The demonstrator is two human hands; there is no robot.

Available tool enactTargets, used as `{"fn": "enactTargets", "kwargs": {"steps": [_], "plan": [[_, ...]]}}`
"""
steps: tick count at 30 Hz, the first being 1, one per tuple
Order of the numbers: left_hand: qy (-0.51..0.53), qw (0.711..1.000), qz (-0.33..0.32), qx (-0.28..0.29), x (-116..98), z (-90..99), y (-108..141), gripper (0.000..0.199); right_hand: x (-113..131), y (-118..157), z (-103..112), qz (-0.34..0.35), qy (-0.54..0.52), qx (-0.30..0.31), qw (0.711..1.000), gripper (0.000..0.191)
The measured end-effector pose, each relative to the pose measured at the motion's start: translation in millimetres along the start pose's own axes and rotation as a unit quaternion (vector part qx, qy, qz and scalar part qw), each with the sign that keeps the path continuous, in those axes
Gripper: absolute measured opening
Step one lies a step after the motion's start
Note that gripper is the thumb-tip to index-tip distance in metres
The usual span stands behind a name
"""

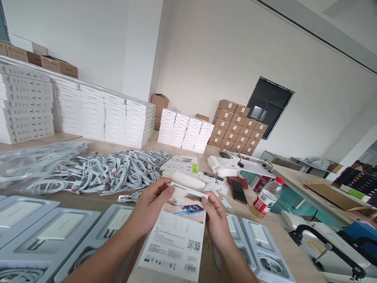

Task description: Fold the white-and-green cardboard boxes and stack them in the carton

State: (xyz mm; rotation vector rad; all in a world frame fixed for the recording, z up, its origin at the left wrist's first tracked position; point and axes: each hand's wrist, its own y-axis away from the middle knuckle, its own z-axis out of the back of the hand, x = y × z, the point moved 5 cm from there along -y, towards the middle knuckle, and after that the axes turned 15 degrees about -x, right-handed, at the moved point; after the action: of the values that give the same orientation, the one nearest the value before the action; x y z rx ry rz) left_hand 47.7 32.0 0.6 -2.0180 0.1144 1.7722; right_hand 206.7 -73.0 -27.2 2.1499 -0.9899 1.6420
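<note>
A white printed charger box [176, 232] is held upright between both hands, its far end flap [187, 179] standing open. My left hand [154, 202] grips the upper left edge, thumb on the printed face. On the upper right edge, my right hand [216, 214] grips the same box, thumb near the corner. Grey trays, each with a white charger and a coiled cable, lie on both sides: one tray [91, 215] at the left, another [278, 257] at the right. Beyond my left hand is a heap of grey-white cables [123, 169].
Stacked white boxes [103, 114] line the table's back, with brown cartons [232, 125] behind. Flattened printed boxes [184, 163], paper slips [213, 184], a phone [238, 191] and a red-capped bottle [268, 198] lie or stand ahead. A machine with black clamps [321, 239] is at right.
</note>
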Motion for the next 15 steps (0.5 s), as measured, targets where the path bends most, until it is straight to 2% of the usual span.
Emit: {"fn": "enactTargets", "kwargs": {"steps": [4, 7, 9, 11, 15], "plan": [[-0.019, 0.998, 0.007, 0.053, -4, -2.2, 0, 0.032, -3, -8, 11, -0.001, -0.001, -0.082, 0.997, 0.033], [-0.008, 0.994, 0.036, 0.107, -4, -4.4, 3, 0.034, 2, -11, 14, 0.012, 0.023, -0.086, 0.996, 0.042], [0.012, 0.988, 0.064, 0.138, -3, -5.9, 6, 0.036, 4, -12, 16, 0.023, 0.054, -0.074, 0.996, 0.039], [0.033, 0.985, 0.084, 0.145, -3, -6.2, 8, 0.037, 6, -12, 16, 0.034, 0.087, -0.063, 0.994, 0.033], [0.062, 0.986, 0.095, 0.120, -3, -5.5, 8, 0.033, 5, -11, 16, 0.041, 0.111, -0.060, 0.991, 0.031]]}}
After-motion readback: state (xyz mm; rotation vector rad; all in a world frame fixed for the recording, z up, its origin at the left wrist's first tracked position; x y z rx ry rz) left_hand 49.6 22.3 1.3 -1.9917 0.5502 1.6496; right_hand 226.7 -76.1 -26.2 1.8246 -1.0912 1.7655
